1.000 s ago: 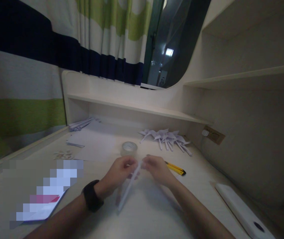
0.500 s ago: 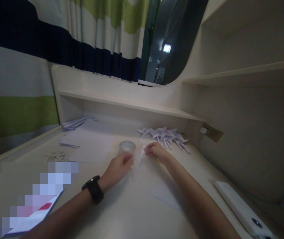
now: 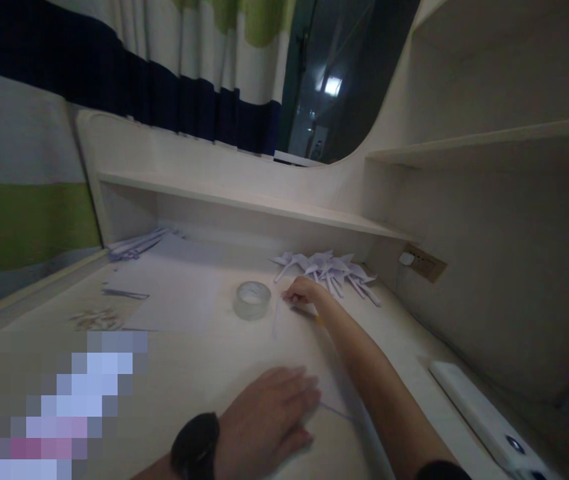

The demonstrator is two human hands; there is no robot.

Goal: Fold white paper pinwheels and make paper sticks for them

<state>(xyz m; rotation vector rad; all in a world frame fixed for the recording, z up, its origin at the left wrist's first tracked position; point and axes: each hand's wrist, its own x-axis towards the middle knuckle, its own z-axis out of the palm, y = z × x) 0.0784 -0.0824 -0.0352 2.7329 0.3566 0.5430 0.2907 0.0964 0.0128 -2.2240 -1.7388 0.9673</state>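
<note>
My right hand [image 3: 305, 291] is closed, its fingertips pinching the top of a thin white paper strip [image 3: 277, 317] that hangs blurred below them. My left hand [image 3: 274, 410], with a black watch [image 3: 195, 445] on the wrist, lies palm down near the front, fingers stretched out and holding nothing. Its fingertips reach a white sheet of paper [image 3: 337, 390], which runs partly under my right forearm. A roll of clear tape [image 3: 252, 301] stands left of my right hand. Under the right wrist lies a thin thing with a yellow end [image 3: 319, 321]; its kind is unclear.
Folded paper pinwheels [image 3: 332, 270] lie in a group at the back right. Paper sticks [image 3: 139, 245] and a stack of white sheets [image 3: 179, 280] are at the back left, by small pale pieces [image 3: 95, 320]. A long white case [image 3: 484, 417] lies along the right edge.
My left hand has moved away from the tape, toward me and to the right, and now lies flat. My right hand has shifted slightly up and left with the paper strip.
</note>
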